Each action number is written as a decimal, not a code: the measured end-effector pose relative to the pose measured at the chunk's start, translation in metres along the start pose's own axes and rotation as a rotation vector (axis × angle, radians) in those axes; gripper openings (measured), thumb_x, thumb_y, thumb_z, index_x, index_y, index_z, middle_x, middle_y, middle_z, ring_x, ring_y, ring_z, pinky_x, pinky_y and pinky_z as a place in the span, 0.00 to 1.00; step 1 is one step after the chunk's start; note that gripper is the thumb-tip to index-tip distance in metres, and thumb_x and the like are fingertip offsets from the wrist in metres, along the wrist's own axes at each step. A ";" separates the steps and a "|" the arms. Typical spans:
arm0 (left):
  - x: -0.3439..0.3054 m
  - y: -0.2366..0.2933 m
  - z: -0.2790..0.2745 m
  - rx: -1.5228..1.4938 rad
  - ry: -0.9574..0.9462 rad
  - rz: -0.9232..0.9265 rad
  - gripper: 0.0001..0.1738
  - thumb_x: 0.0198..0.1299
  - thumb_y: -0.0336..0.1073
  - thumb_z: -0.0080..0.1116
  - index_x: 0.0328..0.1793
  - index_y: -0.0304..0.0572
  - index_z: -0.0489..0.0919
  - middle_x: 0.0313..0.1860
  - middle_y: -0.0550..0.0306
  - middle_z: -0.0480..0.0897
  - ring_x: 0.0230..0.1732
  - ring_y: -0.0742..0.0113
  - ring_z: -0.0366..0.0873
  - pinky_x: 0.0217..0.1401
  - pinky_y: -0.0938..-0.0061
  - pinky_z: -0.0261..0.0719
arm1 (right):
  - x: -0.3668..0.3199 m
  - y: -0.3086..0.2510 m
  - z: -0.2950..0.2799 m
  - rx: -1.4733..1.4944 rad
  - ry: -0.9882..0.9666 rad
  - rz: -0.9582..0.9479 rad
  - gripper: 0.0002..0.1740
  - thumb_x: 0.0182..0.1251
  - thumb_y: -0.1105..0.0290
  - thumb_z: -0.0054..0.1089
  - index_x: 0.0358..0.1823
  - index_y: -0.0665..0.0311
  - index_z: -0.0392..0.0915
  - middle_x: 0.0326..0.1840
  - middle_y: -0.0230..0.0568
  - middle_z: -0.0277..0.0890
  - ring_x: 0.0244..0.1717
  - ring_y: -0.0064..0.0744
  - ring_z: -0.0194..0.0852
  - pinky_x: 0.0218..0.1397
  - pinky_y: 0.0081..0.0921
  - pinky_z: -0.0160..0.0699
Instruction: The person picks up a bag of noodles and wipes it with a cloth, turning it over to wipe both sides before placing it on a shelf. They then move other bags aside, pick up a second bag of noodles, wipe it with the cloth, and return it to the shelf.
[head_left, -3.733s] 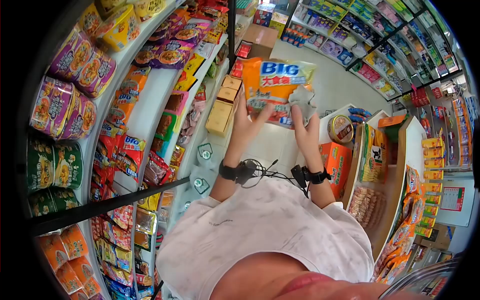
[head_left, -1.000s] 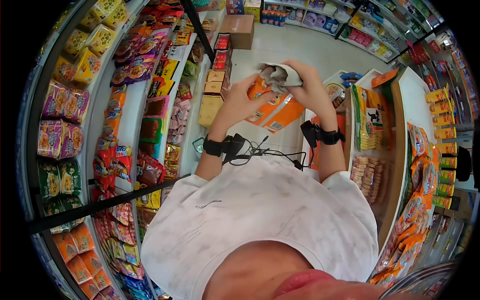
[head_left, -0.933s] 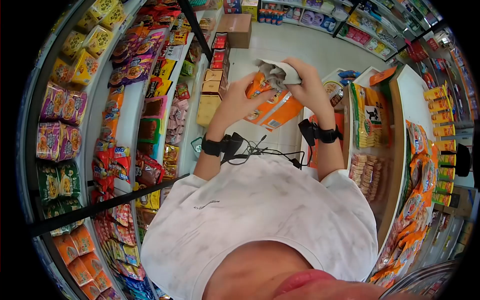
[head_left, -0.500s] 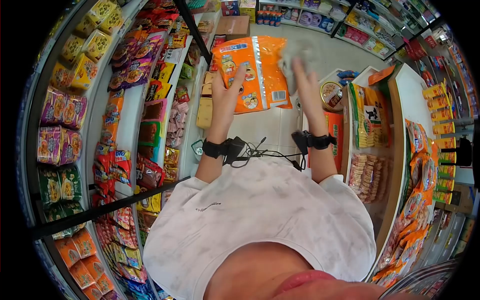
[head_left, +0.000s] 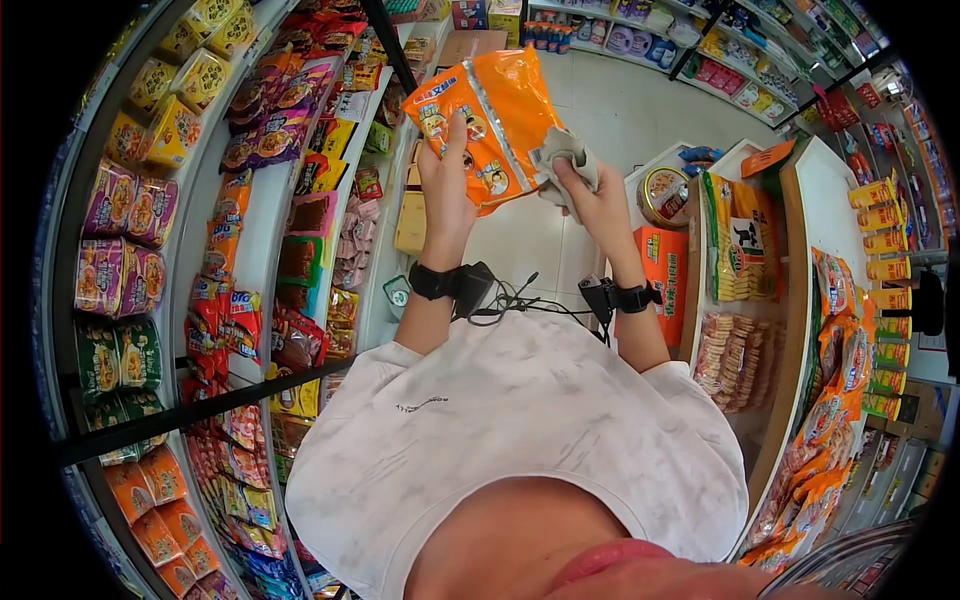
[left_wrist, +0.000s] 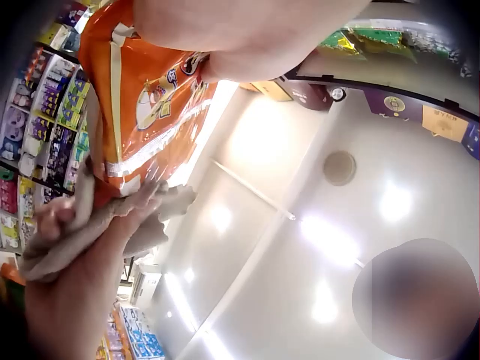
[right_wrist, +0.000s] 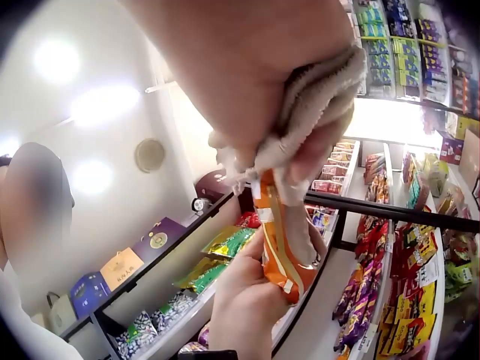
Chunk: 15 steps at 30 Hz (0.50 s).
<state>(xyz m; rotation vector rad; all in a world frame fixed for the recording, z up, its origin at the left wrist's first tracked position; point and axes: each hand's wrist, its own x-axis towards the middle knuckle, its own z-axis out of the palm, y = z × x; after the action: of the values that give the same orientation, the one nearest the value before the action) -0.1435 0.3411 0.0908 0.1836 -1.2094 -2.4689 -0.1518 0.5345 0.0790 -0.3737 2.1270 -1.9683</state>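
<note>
My left hand [head_left: 449,190] grips an orange instant noodle packet [head_left: 505,110] by its left side, thumb across the printed face and fingers behind. The packet is tilted, with its pale lengthwise seam showing. In my right hand [head_left: 597,205] a crumpled grey cloth [head_left: 568,160] is bunched, folded over the packet's lower right edge with the thumb on top. The left wrist view shows the cloth [left_wrist: 67,244] wrapped about the right fingers against the packet's end [left_wrist: 124,161]. In the right wrist view the left hand [right_wrist: 244,300] holds the packet [right_wrist: 277,240] edge-on below the cloth.
Shelves of bagged noodles [head_left: 275,125] and snacks line the left, crossed by a black rail [head_left: 220,405]. Yellow boxes [head_left: 411,222] stand beside them. A wooden display unit [head_left: 795,230] with a round tin [head_left: 664,194] and an orange box [head_left: 662,270] is at right. Cables [head_left: 510,300] hang between the wrists.
The packet has been turned from its BIG-lettered face to its seamed face and now tilts. Since half a second ago, the right hand's cloth has moved down and left onto its edge.
</note>
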 end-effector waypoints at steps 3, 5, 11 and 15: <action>-0.001 0.007 0.004 0.002 -0.019 -0.100 0.18 0.74 0.40 0.57 0.63 0.39 0.72 0.56 0.56 0.81 0.53 0.69 0.83 0.54 0.70 0.85 | -0.002 -0.006 -0.005 -0.033 0.007 -0.116 0.14 0.74 0.68 0.59 0.55 0.68 0.80 0.38 0.32 0.81 0.36 0.17 0.77 0.39 0.20 0.77; 0.006 -0.001 -0.007 -0.070 -0.072 -0.164 0.19 0.74 0.40 0.57 0.64 0.39 0.72 0.57 0.56 0.81 0.54 0.68 0.83 0.55 0.69 0.85 | 0.000 0.007 -0.014 -0.068 -0.011 -0.354 0.14 0.74 0.71 0.58 0.56 0.68 0.79 0.41 0.34 0.81 0.39 0.20 0.78 0.42 0.21 0.78; 0.008 -0.008 -0.009 -0.164 -0.016 -0.168 0.20 0.74 0.40 0.57 0.65 0.38 0.71 0.58 0.55 0.81 0.55 0.66 0.83 0.55 0.67 0.86 | 0.001 0.019 -0.027 0.154 0.103 -0.366 0.20 0.75 0.71 0.56 0.66 0.66 0.73 0.56 0.36 0.78 0.54 0.24 0.75 0.58 0.24 0.75; 0.008 -0.006 -0.006 -0.102 0.068 0.009 0.21 0.74 0.40 0.56 0.66 0.37 0.71 0.58 0.54 0.81 0.55 0.66 0.83 0.54 0.68 0.86 | 0.007 0.033 -0.025 0.482 0.328 -0.097 0.26 0.79 0.57 0.54 0.68 0.67 0.70 0.60 0.36 0.76 0.61 0.24 0.71 0.65 0.25 0.69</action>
<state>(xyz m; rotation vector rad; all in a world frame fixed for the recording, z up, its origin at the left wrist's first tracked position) -0.1509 0.3372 0.0830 0.2314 -1.0517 -2.4888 -0.1678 0.5581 0.0477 -0.0697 1.7271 -2.6560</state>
